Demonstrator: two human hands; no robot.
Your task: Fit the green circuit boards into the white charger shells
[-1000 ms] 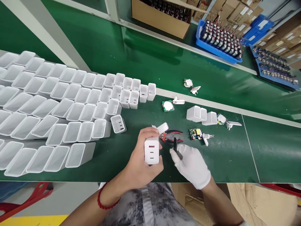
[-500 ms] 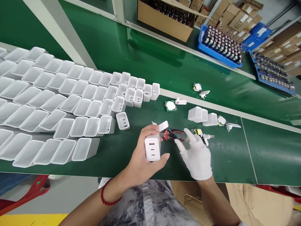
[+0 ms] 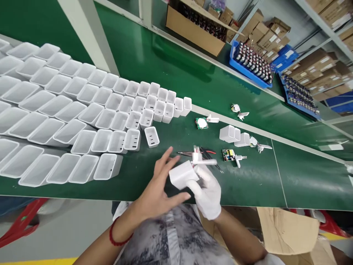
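Note:
The white charger housing (image 3: 182, 175) is tilted over the table's front part, pinched in my gloved right hand (image 3: 207, 193). A white plug piece (image 3: 202, 161) with a short block sticks out at the housing's far end, slightly blurred. My bare left hand (image 3: 158, 189) is spread just left of the housing, its fingers apart and nothing gripped. Behind the hands, pliers with red and black handles (image 3: 206, 151) and a pair of tweezers (image 3: 219, 168) lie on the green table, partly hidden by the plug piece.
Rows of open white housings (image 3: 79, 141) fill the left side. A green circuit board (image 3: 202, 123), a yellow-topped board (image 3: 228, 155) and three housings (image 3: 230, 133) lie to the right. Blue trays (image 3: 250, 64) of parts and a cardboard box (image 3: 195, 31) stand at the back.
The housing has passed from my left hand to my right and turned on its side. My left hand has opened away from it. The view has shifted slightly.

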